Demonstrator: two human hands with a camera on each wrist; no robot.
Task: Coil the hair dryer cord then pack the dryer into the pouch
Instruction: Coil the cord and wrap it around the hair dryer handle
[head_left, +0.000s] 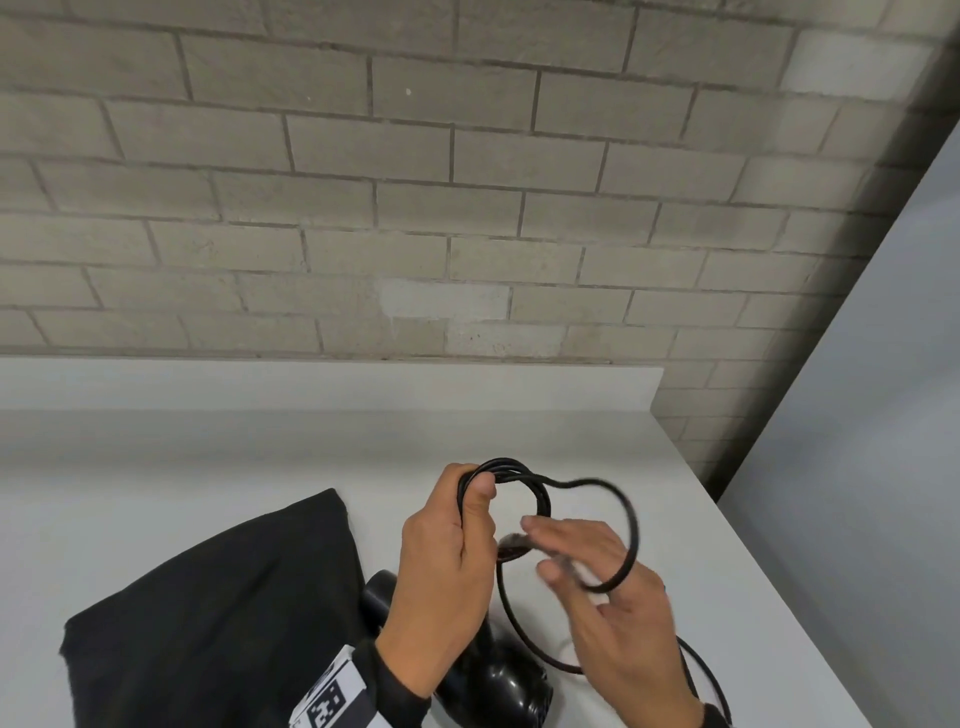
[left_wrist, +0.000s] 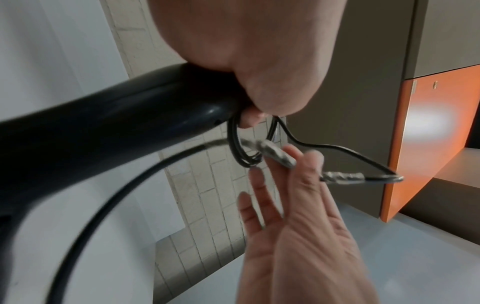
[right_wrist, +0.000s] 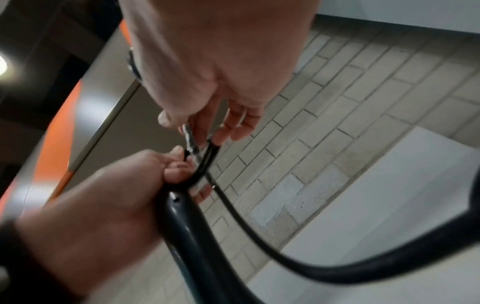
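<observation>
A black hair dryer (head_left: 498, 680) is held by its handle (left_wrist: 116, 123) in my left hand (head_left: 452, 540), which also grips several small loops of the black cord (head_left: 519, 473) against the handle's end. A wider loop of cord (head_left: 631, 525) swings out to the right and runs over my right hand (head_left: 597, 577). That hand's fingers are fairly straight, and the thumb and fingers (right_wrist: 205, 123) pinch a shiny taped stretch of the cord (left_wrist: 278, 156). The black fabric pouch (head_left: 208, 623) lies flat on the table to the left of the dryer.
The white table (head_left: 260, 441) ends against a grey brick wall (head_left: 467, 208) behind. Its right edge (head_left: 753, 545) runs close by my right hand. Slack cord (head_left: 706, 670) trails by my right wrist. An orange and grey cabinet (left_wrist: 428, 123) shows in the left wrist view.
</observation>
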